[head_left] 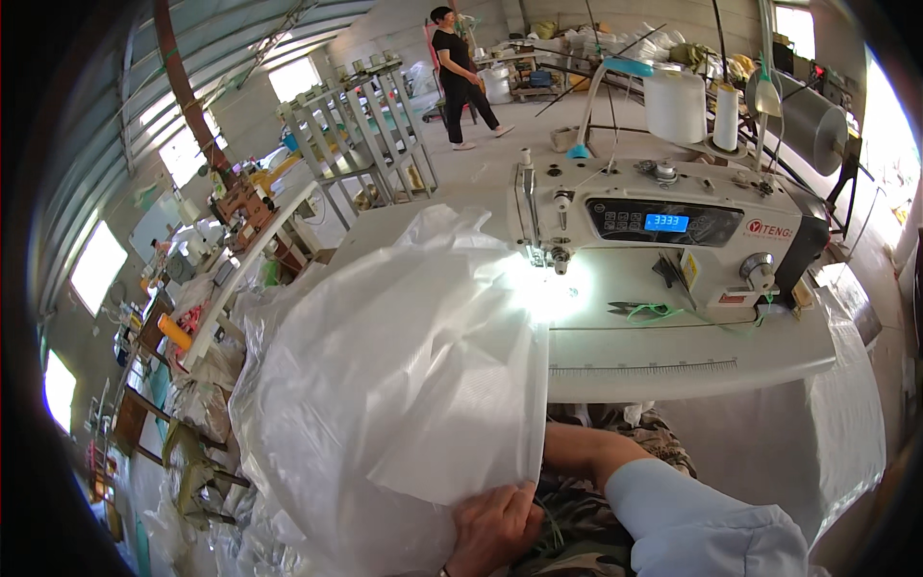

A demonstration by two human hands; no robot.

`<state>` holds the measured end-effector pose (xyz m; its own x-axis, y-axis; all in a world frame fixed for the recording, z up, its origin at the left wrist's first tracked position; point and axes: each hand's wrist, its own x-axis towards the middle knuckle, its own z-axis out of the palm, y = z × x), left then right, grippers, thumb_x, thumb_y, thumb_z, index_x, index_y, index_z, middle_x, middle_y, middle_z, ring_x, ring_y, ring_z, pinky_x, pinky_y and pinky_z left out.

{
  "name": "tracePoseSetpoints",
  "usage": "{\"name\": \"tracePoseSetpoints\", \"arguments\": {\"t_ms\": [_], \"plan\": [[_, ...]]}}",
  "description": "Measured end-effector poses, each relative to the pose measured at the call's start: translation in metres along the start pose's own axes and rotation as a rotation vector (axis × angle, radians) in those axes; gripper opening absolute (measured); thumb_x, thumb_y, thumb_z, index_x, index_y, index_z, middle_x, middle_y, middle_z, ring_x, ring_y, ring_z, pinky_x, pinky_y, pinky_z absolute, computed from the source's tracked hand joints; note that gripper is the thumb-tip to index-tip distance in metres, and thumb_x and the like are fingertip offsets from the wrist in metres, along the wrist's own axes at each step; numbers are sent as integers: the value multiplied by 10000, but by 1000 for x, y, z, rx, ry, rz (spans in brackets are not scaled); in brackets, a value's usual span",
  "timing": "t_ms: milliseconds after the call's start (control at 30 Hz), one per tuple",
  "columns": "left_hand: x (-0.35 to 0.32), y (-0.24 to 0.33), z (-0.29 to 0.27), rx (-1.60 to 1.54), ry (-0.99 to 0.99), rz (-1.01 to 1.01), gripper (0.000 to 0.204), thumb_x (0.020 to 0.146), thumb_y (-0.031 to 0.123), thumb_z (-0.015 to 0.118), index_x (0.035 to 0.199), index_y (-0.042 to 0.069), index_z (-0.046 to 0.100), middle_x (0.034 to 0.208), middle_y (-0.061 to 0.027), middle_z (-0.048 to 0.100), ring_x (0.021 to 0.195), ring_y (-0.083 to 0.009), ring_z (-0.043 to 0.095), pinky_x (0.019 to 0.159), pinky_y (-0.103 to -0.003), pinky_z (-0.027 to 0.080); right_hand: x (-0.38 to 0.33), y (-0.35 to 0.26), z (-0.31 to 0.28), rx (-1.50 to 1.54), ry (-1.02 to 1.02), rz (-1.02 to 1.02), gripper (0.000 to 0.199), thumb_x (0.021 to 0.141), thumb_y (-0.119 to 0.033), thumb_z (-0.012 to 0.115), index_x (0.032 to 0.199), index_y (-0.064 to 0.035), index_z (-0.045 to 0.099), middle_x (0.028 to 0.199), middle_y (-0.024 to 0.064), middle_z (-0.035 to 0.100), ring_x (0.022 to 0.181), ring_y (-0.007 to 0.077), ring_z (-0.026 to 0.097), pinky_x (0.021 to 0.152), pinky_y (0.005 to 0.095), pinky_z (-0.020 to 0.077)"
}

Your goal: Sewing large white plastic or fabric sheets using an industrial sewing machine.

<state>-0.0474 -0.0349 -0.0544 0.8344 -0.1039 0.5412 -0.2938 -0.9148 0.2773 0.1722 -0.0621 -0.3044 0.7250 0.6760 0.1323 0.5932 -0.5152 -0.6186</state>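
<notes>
White woven sack (385,385) edge | right hand (495,529) pinching | sewing table (673,361) bare

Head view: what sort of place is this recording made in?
Most likely a sewing workshop in a large shed. An industrial sewing machine stands on a white table, big thread cones sit behind it, and white woven sacking is piled beside it.

bag (385,385) left of machine (663,231) | machine on table (673,361)
</notes>
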Motion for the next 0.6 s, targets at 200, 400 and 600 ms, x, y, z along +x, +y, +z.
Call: {"name": "tracePoseSetpoints", "arguments": {"t_ms": [200,400,600], "plan": [[56,-15,-43,81,-14,171,225,699,31,621,906,30,710,641,-73,524,527,-260,540,501,-377,453,17,-4,-5,-23,42,-27,365,839,-238,644,1137,-26,656,1216,190,623,1206,344,546,1062,518,372],[49,-35,-54,149,-53,92,226,648,4,580,838,23,700,584,-82,475,490,-277,507,468,-377,404,40,-6,-6,-42,61,-73,364,832,-232,640,1135,-31,663,1216,184,628,1210,334,548,1073,520,363],[20,-53,-48,124,-69,-9,239,645,30,620,860,32,724,628,-67,556,497,-247,549,470,-351,434,53,-25,-25,-111,120,-217,363,825,-226,635,1132,-36,670,1216,178,633,1215,325,551,1083,522,353]]}}
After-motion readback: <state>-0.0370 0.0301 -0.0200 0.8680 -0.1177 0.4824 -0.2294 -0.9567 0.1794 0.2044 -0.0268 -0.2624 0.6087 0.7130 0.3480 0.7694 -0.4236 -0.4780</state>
